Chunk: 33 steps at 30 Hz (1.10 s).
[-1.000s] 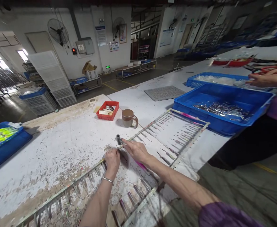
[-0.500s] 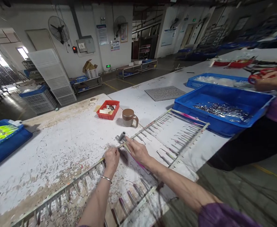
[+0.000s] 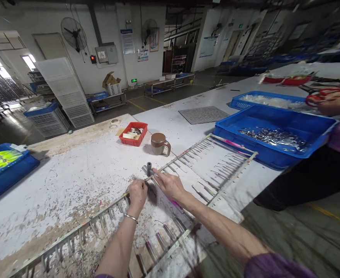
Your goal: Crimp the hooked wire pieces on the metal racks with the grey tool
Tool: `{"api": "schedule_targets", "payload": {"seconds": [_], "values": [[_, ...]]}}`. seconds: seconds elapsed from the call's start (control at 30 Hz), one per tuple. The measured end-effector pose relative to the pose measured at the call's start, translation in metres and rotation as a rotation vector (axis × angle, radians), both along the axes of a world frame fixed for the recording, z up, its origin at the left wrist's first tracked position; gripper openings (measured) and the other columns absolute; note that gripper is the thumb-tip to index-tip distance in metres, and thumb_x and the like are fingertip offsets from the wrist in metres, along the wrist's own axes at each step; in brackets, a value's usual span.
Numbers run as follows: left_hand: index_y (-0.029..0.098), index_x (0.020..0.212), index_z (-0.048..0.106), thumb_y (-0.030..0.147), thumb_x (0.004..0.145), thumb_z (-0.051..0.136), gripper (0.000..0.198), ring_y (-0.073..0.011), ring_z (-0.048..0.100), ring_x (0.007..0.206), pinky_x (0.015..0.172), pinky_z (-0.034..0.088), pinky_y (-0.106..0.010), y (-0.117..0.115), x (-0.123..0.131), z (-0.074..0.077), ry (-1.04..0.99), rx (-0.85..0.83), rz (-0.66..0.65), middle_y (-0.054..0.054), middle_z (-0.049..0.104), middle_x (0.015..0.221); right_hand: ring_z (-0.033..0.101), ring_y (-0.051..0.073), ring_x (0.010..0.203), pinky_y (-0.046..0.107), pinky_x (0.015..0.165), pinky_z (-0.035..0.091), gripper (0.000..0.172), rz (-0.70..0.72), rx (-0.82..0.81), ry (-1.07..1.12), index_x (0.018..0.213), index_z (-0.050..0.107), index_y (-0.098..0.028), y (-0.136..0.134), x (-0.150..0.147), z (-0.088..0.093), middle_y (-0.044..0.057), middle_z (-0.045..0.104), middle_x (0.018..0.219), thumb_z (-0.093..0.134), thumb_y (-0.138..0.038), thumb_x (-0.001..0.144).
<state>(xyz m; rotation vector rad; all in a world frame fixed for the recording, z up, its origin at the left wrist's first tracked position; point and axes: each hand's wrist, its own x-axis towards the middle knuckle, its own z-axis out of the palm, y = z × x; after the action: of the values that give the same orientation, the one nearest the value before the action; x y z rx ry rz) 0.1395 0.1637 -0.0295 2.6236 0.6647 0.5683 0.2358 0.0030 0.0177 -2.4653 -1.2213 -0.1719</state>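
A long metal rack point(image 3: 191, 148) lies over the white table, with slim lure-like pieces point(image 3: 206, 188) and thin hooks along its rails. My left hand point(image 3: 138, 195) is closed at the far rail, thumb and fingers pinched together; what they grip is hidden. A thin dark hook-like piece point(image 3: 152, 190) shows just right of it. Beside it, my right hand point(image 3: 170, 185) has its fingers bent over the same rail near a crossbar, the forefinger reaching toward a short grey metal tube point(image 3: 149, 169). That tube stands upright against the rail, touching or nearly touching the fingertip.
Behind the rail are a brown-topped mug point(image 3: 158, 144) and a red tray point(image 3: 133, 134) of small parts. A blue bin point(image 3: 274, 116) of shiny pieces stands right, a blue tray point(image 3: 9, 170) of yellow lures left. A co-worker's hand point(image 3: 334, 101) holds red-handled scissors point(image 3: 317, 96).
The grey tube has swung from leaning right to nearly upright. My right fingers have shifted slightly at the rail; my left hand stays put. The co-worker's scissors have moved a little.
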Motion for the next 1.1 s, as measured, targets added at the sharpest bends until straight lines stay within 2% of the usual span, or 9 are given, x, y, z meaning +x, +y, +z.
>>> {"api": "schedule_targets", "payload": {"seconds": [0.1, 0.23, 0.4, 0.43, 0.57, 0.73, 0.9, 1.03, 1.1], "values": [[0.018, 0.084, 0.072, 0.009, 0.094, 0.059, 0.019, -0.0218, 0.069, 0.093, 0.087, 0.047, -0.031, 0.000, 0.000, -0.001, -0.010, -0.003, -0.001, -0.008, 0.076, 0.091, 0.077, 0.022, 0.102, 0.027, 0.086, 0.057, 0.051, -0.020, 0.106, -0.029, 0.161, 0.054, -0.024, 0.000, 0.000, 0.002, 0.012, 0.081, 0.115, 0.037, -0.032, 0.114], [0.019, 0.079, 0.070, 0.010, 0.094, 0.059, 0.021, -0.0210, 0.068, 0.088, 0.084, 0.046, -0.030, 0.000, 0.000, -0.002, -0.016, -0.005, -0.001, -0.007, 0.074, 0.085, 0.078, 0.022, 0.085, 0.027, 0.074, 0.056, 0.047, -0.006, -0.142, 0.031, 0.155, 0.060, -0.030, 0.000, 0.001, 0.001, 0.007, 0.082, 0.099, 0.048, -0.036, 0.110], [0.020, 0.083, 0.072, 0.009, 0.092, 0.061, 0.018, -0.0209, 0.068, 0.090, 0.085, 0.047, -0.030, 0.001, 0.001, -0.005, -0.021, -0.014, 0.004, -0.006, 0.075, 0.089, 0.076, 0.021, 0.101, 0.027, 0.084, 0.057, 0.051, 0.004, 0.152, -0.043, 0.160, 0.055, -0.024, -0.002, 0.002, -0.002, 0.012, 0.081, 0.116, 0.035, -0.036, 0.114], [0.020, 0.083, 0.072, 0.010, 0.092, 0.061, 0.018, -0.0211, 0.068, 0.091, 0.085, 0.047, -0.031, 0.001, 0.001, -0.005, -0.022, -0.016, 0.007, -0.007, 0.075, 0.089, 0.076, 0.021, 0.101, 0.027, 0.083, 0.057, 0.052, 0.008, 0.140, -0.042, 0.160, 0.055, -0.023, -0.002, 0.002, -0.003, 0.012, 0.081, 0.115, 0.035, -0.035, 0.114], [0.019, 0.079, 0.071, 0.010, 0.094, 0.058, 0.021, -0.0211, 0.068, 0.089, 0.085, 0.048, -0.031, 0.001, 0.001, -0.005, -0.017, -0.019, 0.010, -0.007, 0.074, 0.086, 0.076, 0.020, 0.084, 0.025, 0.072, 0.054, 0.047, 0.021, -0.138, 0.021, 0.155, 0.061, -0.031, 0.001, 0.001, 0.000, 0.006, 0.082, 0.098, 0.047, -0.037, 0.110], [0.019, 0.085, 0.073, 0.010, 0.093, 0.060, 0.018, -0.0216, 0.069, 0.093, 0.088, 0.048, -0.032, 0.001, 0.001, -0.003, -0.005, -0.030, 0.005, -0.007, 0.076, 0.091, 0.076, 0.021, 0.099, 0.027, 0.084, 0.056, 0.050, -0.002, 0.114, -0.043, 0.161, 0.054, -0.026, 0.003, 0.000, 0.005, 0.010, 0.081, 0.111, 0.038, -0.033, 0.113], [0.019, 0.081, 0.070, 0.010, 0.094, 0.058, 0.020, -0.0222, 0.068, 0.092, 0.087, 0.048, -0.032, 0.000, 0.000, 0.002, 0.013, -0.040, 0.008, -0.009, 0.075, 0.089, 0.078, 0.022, 0.084, 0.028, 0.072, 0.056, 0.047, 0.017, -0.169, 0.033, 0.155, 0.061, -0.029, 0.001, -0.003, 0.003, 0.007, 0.082, 0.099, 0.047, -0.034, 0.110], [0.019, 0.085, 0.071, 0.010, 0.093, 0.058, 0.018, -0.0223, 0.069, 0.095, 0.089, 0.048, -0.032, 0.001, 0.000, 0.005, 0.028, -0.054, 0.002, -0.009, 0.076, 0.093, 0.078, 0.022, 0.098, 0.026, 0.079, 0.056, 0.049, -0.002, -0.003, -0.025, 0.160, 0.055, -0.029, 0.001, -0.005, 0.007, 0.009, 0.081, 0.111, 0.039, -0.036, 0.114], [0.019, 0.085, 0.072, 0.010, 0.093, 0.059, 0.018, -0.0218, 0.069, 0.095, 0.089, 0.048, -0.032, 0.002, 0.000, 0.006, 0.037, -0.063, 0.000, -0.008, 0.076, 0.094, 0.078, 0.022, 0.099, 0.026, 0.080, 0.056, 0.050, -0.023, 0.006, -0.020, 0.161, 0.054, -0.026, 0.002, -0.006, 0.007, 0.011, 0.081, 0.112, 0.040, -0.033, 0.114]]}}
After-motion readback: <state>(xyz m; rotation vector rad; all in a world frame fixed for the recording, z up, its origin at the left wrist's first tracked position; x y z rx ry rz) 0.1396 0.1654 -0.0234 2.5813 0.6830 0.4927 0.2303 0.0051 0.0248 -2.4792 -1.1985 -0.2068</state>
